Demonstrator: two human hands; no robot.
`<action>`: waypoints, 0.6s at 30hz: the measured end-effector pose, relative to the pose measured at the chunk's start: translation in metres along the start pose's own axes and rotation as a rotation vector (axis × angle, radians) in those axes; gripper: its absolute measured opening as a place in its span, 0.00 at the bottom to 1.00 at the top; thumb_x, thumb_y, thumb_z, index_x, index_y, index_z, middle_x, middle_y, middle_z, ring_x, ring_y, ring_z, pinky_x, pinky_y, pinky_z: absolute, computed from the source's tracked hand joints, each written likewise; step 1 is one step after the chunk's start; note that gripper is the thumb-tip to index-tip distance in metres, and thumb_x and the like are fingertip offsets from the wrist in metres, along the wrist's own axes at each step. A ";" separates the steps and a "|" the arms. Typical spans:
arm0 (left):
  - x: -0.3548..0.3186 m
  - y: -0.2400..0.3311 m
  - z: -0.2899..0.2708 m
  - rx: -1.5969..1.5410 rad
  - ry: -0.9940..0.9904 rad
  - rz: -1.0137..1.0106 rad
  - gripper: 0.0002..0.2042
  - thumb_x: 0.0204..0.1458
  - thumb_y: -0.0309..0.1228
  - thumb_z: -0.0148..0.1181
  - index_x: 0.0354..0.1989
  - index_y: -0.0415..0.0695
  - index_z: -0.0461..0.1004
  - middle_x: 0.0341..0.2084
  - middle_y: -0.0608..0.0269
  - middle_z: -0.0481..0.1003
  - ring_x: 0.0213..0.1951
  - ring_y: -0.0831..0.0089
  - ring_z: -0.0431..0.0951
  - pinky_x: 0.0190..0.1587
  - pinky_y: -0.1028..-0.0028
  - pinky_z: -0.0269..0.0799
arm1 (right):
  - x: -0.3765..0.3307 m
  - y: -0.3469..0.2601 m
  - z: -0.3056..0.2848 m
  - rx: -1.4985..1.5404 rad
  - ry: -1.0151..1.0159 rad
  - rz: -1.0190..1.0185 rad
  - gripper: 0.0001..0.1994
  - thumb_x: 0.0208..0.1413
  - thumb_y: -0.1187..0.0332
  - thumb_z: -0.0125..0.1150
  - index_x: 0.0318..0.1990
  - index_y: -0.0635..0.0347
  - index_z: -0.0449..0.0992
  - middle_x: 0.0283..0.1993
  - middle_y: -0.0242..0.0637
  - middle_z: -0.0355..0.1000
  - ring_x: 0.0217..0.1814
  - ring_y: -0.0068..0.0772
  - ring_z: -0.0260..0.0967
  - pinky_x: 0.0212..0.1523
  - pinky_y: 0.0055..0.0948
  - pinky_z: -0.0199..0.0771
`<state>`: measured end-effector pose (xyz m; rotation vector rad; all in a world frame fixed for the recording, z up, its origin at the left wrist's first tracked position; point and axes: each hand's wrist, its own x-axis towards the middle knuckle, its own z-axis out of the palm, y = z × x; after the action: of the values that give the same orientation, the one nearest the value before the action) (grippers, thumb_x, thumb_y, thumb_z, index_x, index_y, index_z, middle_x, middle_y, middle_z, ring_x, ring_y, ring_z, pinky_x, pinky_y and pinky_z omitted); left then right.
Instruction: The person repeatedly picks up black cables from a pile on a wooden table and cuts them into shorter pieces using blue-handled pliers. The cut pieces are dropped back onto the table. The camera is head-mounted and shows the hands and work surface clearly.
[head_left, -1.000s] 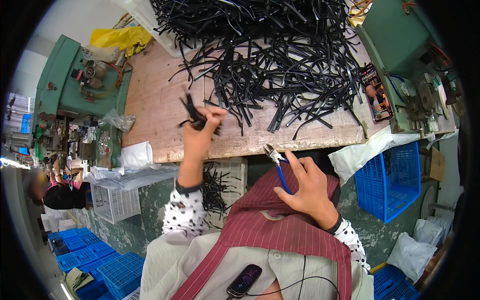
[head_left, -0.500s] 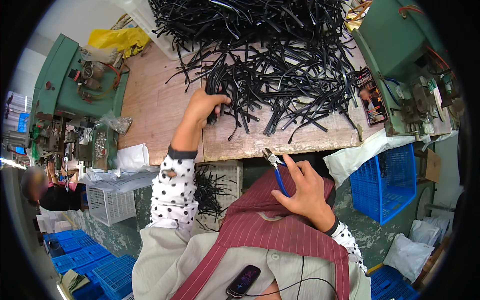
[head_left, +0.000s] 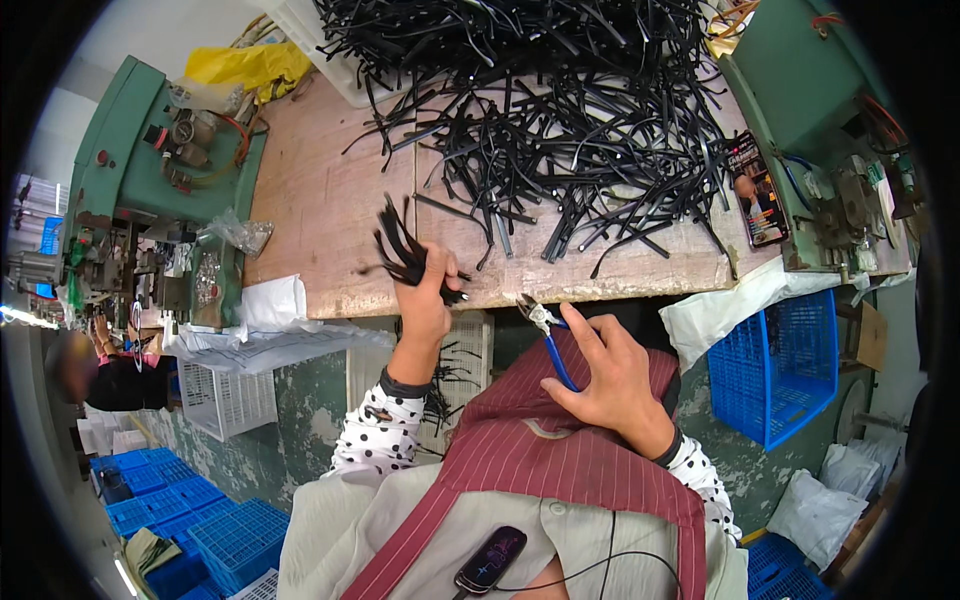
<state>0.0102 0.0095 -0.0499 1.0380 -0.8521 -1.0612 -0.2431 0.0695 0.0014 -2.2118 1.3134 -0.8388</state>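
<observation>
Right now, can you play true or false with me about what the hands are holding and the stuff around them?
1. The left hand holds a bunch of thin black pieces. True.
2. The right hand holds a paintbrush. False: it has pliers with blue on the handle.
3. A big heap of black pieces lies on the table. True.
4. The apron is bright yellow. False: it is dark red with thin pale stripes.
5. The sleeves are white with dark dots. True.
</observation>
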 end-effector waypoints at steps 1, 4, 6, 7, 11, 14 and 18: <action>-0.002 0.010 0.008 -0.179 -0.042 -0.054 0.11 0.63 0.39 0.60 0.38 0.44 0.70 0.24 0.68 0.70 0.24 0.79 0.67 0.33 0.74 0.71 | 0.001 -0.002 -0.001 0.006 -0.001 -0.014 0.45 0.33 0.58 0.78 0.66 0.54 0.68 0.40 0.41 0.68 0.37 0.42 0.70 0.35 0.37 0.74; -0.002 0.027 0.021 -0.476 -0.180 -0.145 0.13 0.65 0.43 0.56 0.35 0.46 0.67 0.20 0.70 0.64 0.20 0.78 0.62 0.35 0.69 0.71 | 0.006 -0.012 -0.006 0.035 -0.003 -0.025 0.45 0.34 0.58 0.78 0.66 0.55 0.68 0.41 0.41 0.68 0.37 0.42 0.70 0.36 0.37 0.74; -0.007 0.035 0.033 -0.545 -0.256 -0.094 0.13 0.65 0.43 0.55 0.36 0.47 0.67 0.20 0.70 0.64 0.20 0.78 0.62 0.34 0.69 0.70 | 0.009 -0.016 -0.007 0.058 -0.016 -0.042 0.46 0.33 0.58 0.79 0.66 0.58 0.68 0.40 0.41 0.68 0.36 0.41 0.69 0.36 0.35 0.73; -0.008 0.037 0.036 -0.543 -0.294 -0.064 0.13 0.65 0.43 0.56 0.36 0.47 0.68 0.20 0.69 0.64 0.20 0.78 0.62 0.34 0.70 0.69 | 0.009 -0.017 -0.008 0.070 -0.023 -0.049 0.46 0.32 0.59 0.79 0.65 0.60 0.68 0.39 0.41 0.69 0.36 0.41 0.69 0.37 0.35 0.72; -0.011 0.046 0.044 -0.434 -0.349 0.057 0.14 0.63 0.44 0.57 0.36 0.46 0.67 0.19 0.69 0.64 0.20 0.78 0.62 0.34 0.71 0.67 | 0.008 -0.019 -0.007 0.130 -0.052 -0.028 0.46 0.33 0.58 0.79 0.66 0.61 0.68 0.39 0.42 0.69 0.36 0.41 0.69 0.37 0.35 0.73; -0.014 0.046 0.049 -0.341 -0.313 0.162 0.14 0.64 0.43 0.57 0.37 0.45 0.68 0.19 0.67 0.64 0.20 0.78 0.62 0.34 0.71 0.67 | 0.007 -0.019 -0.007 0.164 -0.073 -0.014 0.46 0.34 0.57 0.79 0.66 0.62 0.68 0.39 0.42 0.69 0.36 0.41 0.70 0.37 0.35 0.73; -0.018 0.047 0.052 -0.272 -0.266 0.223 0.14 0.64 0.42 0.57 0.38 0.44 0.67 0.20 0.67 0.65 0.20 0.78 0.62 0.35 0.71 0.68 | 0.004 -0.017 -0.002 0.218 -0.093 0.004 0.46 0.36 0.59 0.79 0.66 0.62 0.67 0.38 0.42 0.68 0.36 0.41 0.70 0.37 0.35 0.74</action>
<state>-0.0298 0.0206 0.0092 0.5675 -0.9807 -1.1017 -0.2325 0.0739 0.0152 -2.0519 1.1259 -0.8249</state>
